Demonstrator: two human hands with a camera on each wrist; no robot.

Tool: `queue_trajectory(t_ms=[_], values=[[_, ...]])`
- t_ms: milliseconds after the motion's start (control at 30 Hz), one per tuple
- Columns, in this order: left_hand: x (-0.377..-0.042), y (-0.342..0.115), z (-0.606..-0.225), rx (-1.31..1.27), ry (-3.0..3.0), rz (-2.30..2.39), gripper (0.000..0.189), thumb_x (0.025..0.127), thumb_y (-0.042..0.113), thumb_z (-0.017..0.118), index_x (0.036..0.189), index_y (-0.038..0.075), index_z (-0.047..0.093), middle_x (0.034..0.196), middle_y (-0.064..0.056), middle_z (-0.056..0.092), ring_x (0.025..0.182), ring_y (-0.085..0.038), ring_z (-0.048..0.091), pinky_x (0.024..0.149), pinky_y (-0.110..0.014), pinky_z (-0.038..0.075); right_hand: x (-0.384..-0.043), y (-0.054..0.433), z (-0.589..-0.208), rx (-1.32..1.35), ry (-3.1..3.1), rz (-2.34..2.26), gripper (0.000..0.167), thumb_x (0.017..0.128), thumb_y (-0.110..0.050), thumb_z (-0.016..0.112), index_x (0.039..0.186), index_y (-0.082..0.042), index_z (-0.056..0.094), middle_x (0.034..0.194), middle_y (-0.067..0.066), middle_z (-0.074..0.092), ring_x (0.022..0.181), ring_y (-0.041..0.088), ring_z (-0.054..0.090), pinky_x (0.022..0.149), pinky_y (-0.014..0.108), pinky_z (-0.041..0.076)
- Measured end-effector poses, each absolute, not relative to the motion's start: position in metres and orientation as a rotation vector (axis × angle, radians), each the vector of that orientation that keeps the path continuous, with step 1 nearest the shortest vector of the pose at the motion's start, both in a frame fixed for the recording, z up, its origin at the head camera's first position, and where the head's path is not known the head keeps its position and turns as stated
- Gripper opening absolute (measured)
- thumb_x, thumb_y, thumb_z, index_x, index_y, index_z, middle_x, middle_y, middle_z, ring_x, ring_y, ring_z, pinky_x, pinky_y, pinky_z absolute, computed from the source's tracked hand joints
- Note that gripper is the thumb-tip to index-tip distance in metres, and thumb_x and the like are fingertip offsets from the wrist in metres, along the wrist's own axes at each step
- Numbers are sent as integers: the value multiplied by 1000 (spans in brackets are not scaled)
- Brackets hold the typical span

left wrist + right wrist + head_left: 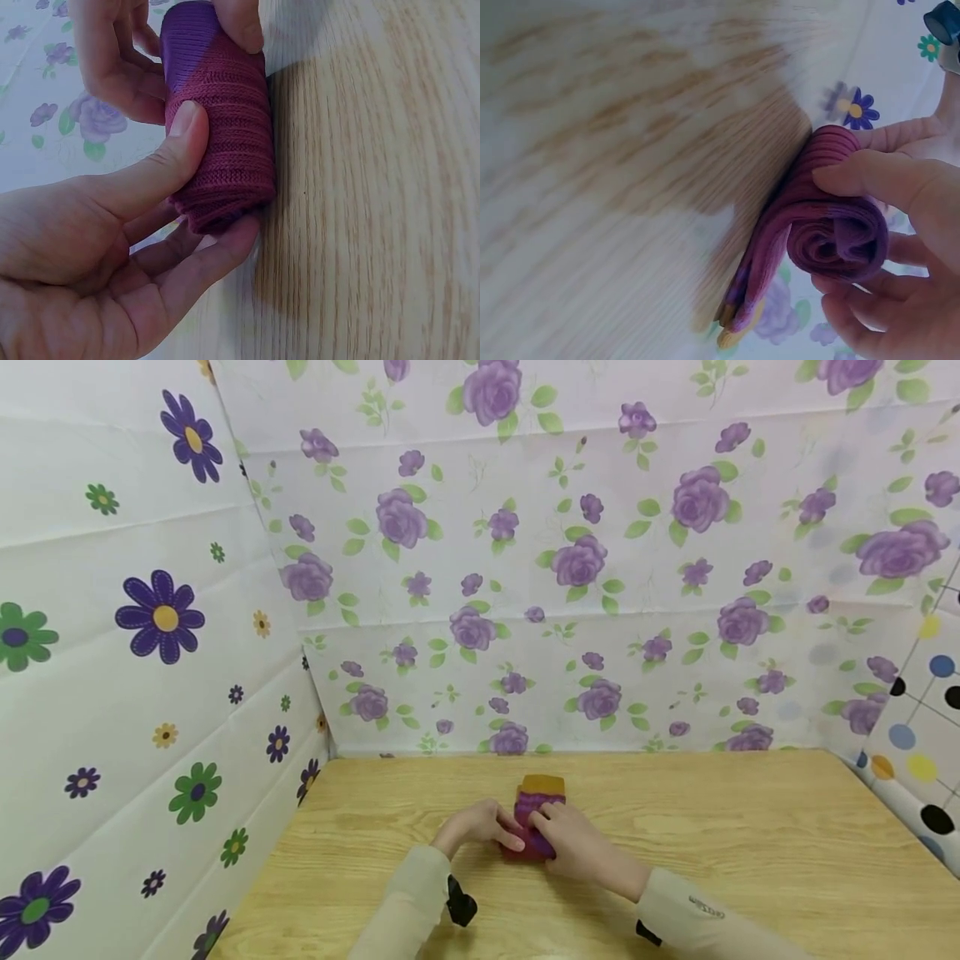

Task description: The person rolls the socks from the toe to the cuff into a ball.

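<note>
Maroon knit [231,142] held; sleeve txt [707,907] illeg.

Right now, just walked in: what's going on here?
A person has a maroon and purple knit piece, sock-like, partly rolled up on the wooden table. Their left grip has one end of the roll, thumb on top; their right grip has the other end, where the spiral layers show. The rolling isn't complete: a flat tail with an orange end extends along the table, on the far side of the roll from the person.
</note>
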State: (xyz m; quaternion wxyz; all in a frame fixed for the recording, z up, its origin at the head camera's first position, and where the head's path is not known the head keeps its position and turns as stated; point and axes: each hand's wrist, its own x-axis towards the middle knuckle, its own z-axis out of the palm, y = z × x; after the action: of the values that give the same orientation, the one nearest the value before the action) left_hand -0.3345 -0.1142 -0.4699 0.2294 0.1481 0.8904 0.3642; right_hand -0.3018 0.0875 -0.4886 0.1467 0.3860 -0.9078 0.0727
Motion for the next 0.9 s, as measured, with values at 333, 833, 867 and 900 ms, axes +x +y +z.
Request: queue_trajectory(t_ms=[333, 833, 867, 900], values=[[-335, -115, -471, 384, 2470, 1017, 25, 82, 20, 77, 102, 6, 71, 102, -7, 67, 81, -13, 58, 76, -36, 55, -311, 86, -487, 1128, -2608, 258, 29, 65, -10, 82, 90, -9, 68, 87, 4, 69, 80, 20, 64, 71, 34, 54], [-325, -95, -464, 545, 2797, 904, 22, 76, 14, 82, 89, 3, 69, 89, -10, 68, 77, -14, 58, 66, -26, 48, -322, 91, -482, 1113, -2752, 488, 19, 73, -13, 79, 88, -7, 72, 85, 3, 71, 72, 8, 57, 61, 24, 47], [-324, -92, -463, 570, 2832, 885, 20, 76, 12, 82, 88, 3, 69, 87, -9, 68, 74, -14, 58, 64, -25, 48, -323, 92, -482, 1115, -2754, 499, 18, 74, -13, 79, 89, -7, 72, 85, 2, 71, 70, 6, 55, 60, 23, 45], [-323, -89, -462, 590, 2867, 861, 18, 75, 10, 82, 86, 3, 69, 84, -8, 69, 71, -12, 57, 62, -24, 47, -324, 93, -482, 1121, -2755, 516, 17, 74, -13, 78, 88, -6, 72, 84, 2, 71, 69, 5, 53, 59, 22, 44]])
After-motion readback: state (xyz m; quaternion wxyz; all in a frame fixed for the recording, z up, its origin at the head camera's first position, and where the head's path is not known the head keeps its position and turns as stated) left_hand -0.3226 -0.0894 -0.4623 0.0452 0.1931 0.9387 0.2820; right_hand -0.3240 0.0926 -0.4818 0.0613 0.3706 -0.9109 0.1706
